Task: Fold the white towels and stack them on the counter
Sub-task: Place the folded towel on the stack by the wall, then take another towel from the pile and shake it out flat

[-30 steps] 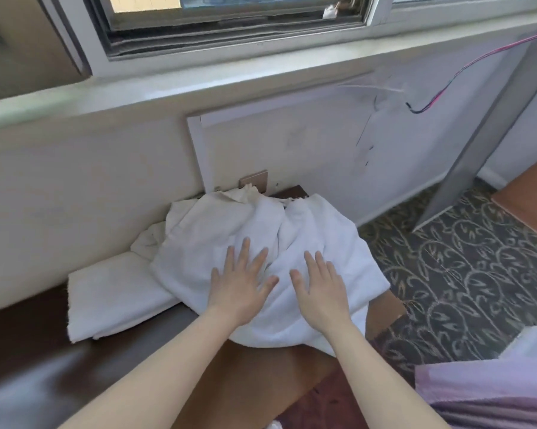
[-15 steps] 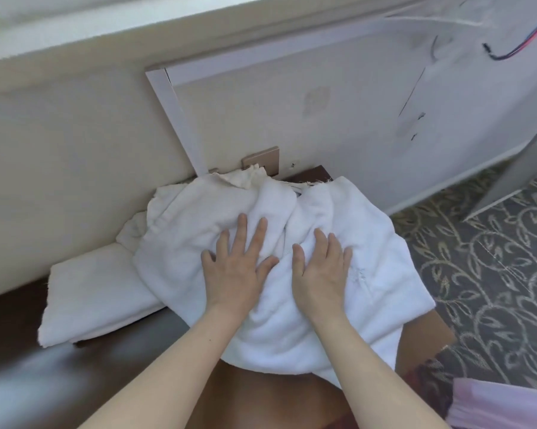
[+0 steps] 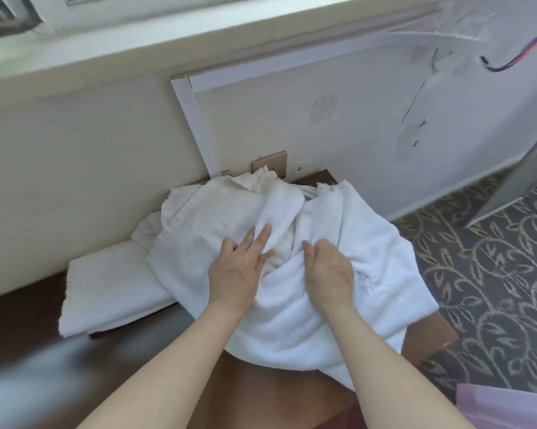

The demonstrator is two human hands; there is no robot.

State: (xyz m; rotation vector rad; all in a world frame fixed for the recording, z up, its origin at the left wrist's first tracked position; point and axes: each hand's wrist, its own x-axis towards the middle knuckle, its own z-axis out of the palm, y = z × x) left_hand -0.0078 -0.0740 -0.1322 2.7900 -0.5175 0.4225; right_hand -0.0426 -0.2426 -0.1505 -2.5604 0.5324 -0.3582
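Note:
A crumpled heap of white towels lies at the right end of the dark brown counter, against the wall. My left hand rests on the heap's middle, two fingers stretched forward and the thumb pinching a fold of the top towel. Beside it, my right hand has its fingers curled into the same towel and grips a bunch of it. A flat folded white towel lies to the left of the heap, partly under it.
The heap overhangs a tan surface at the counter's right end. Patterned carpet lies beyond to the right, with a grey panel leaning there. Pink cloth shows at the bottom right. A beige wall plate sits behind the heap.
Both hands lay flat with spread fingers on the towel before. Now the right fingers have curled into the cloth and the left thumb has closed on a fold, bunching towel between the hands.

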